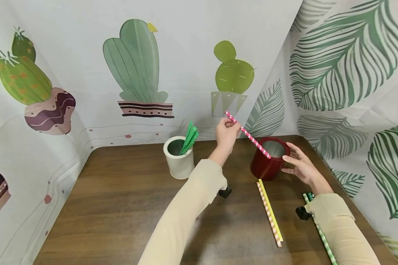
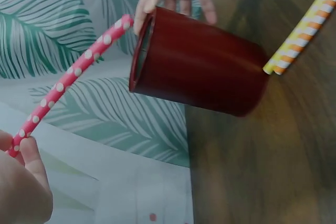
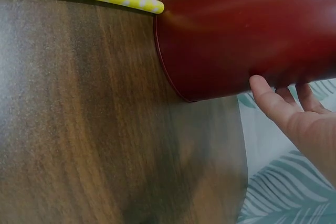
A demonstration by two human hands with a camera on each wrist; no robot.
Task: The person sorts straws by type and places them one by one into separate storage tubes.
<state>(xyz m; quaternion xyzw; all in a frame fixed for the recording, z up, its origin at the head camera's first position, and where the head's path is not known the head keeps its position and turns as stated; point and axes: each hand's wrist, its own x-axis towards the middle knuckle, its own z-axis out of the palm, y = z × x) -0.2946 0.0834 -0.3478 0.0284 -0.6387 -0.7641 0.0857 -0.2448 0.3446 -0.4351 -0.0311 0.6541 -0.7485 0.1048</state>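
Observation:
My left hand (image 1: pixel 228 135) pinches a pink paper straw with white dots (image 1: pixel 248 135) near its upper end. The straw slants down to the right, its lower end over the mouth of a dark red round container (image 1: pixel 266 167). This container stands upright at the back right of the table. On its right side my right hand (image 1: pixel 300 165) touches it with spread, fairly straight fingers, close to the rim. In the right wrist view, the thumb and fingertips (image 3: pixel 258 81) rest against the red wall (image 3: pixel 236 35).
A cream container (image 1: pixel 180 167) holding a green bundle (image 1: pixel 189 139) stands left of my left hand. Yellow (image 1: pixel 272 211) and orange-striped straws (image 1: pixel 268 213) lie before the red container. A green-striped straw (image 1: pixel 325 241) lies partly under my right arm. Printed cloth (image 1: pixel 192 66) hangs behind the table.

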